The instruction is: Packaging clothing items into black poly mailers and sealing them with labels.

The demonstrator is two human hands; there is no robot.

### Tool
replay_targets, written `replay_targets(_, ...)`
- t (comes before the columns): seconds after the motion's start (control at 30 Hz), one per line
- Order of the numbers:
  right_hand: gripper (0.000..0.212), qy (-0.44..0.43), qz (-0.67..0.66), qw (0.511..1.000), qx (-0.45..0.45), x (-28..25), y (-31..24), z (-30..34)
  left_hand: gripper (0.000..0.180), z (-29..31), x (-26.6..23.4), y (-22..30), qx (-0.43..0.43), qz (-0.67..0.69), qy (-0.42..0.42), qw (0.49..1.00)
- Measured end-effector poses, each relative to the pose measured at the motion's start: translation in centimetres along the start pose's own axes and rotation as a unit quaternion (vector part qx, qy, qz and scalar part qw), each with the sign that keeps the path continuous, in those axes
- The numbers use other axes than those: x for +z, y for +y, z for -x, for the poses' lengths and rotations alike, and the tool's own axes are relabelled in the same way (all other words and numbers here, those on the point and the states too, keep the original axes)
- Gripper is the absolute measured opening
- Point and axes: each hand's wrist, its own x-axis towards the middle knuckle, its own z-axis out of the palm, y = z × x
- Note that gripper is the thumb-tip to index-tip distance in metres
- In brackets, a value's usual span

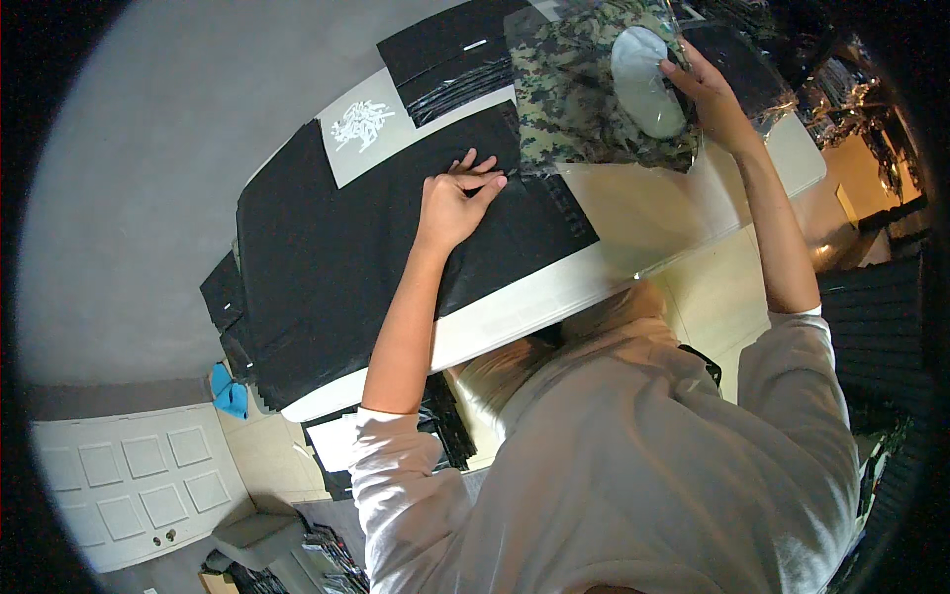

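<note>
A clear plastic bag (574,129) holding folded camouflage fabric spans the space between my hands at the table's far right. Inside or on it shows a pale oval piece (648,84). My right hand (708,94) grips the bag by its right edge, thumb lying over the front near the oval. With thumb and forefinger pinched together, my left hand (460,203) is at the bag's lower left corner, its other fingers spread. Beneath that hand lies a large spread of black sheet material (336,267), which looks like fabric or plastic.
Small white pieces (362,125) lie in a pile on the white table (534,312). A stack of black packages (450,64) stands at the far edge. Black packages (450,426) sit below the near edge; a blue item (229,391) lies at left. Dark shelving rises at right.
</note>
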Motion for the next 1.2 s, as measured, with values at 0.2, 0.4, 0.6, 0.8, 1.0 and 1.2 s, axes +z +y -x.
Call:
replay_targets(0.2, 0.053, 0.030, -0.065, 0.995, 0.067, 1.8, -0.7, 0.7, 0.022, -0.1, -0.3, 0.4, -0.026, 0.038, 0.005, 0.999)
replay_targets(0.4, 0.053, 0.066, -0.166, 0.974, 0.138, 1.5, -0.6, 1.9, 0.027, -0.2, -0.7, 0.9, -0.052, 0.048, -0.010, 0.997)
replay_targets(0.6, 0.050, 0.095, -0.212, 0.954, 0.189, 1.4, 0.3, 2.7, 0.026, -0.2, -0.7, 0.7, -0.059, 0.061, -0.012, 0.996)
replay_targets(0.8, 0.045, 0.016, -0.175, 0.947, 0.270, 0.8, 3.3, 3.5, 0.028, -0.2, -0.9, 1.0, -0.062, 0.062, -0.015, 0.996)
replay_targets(1.0, 0.043, -0.022, -0.175, 0.932, 0.317, 0.2, 4.1, 3.0, 0.032, 0.0, -1.4, 1.2, -0.057, 0.021, -0.038, 0.997)
replay_targets(1.2, 0.049, -0.019, -0.171, 0.943, 0.285, 1.5, 2.6, 2.9, 0.033, -0.1, -1.5, 1.6, -0.048, 0.011, -0.047, 0.998)
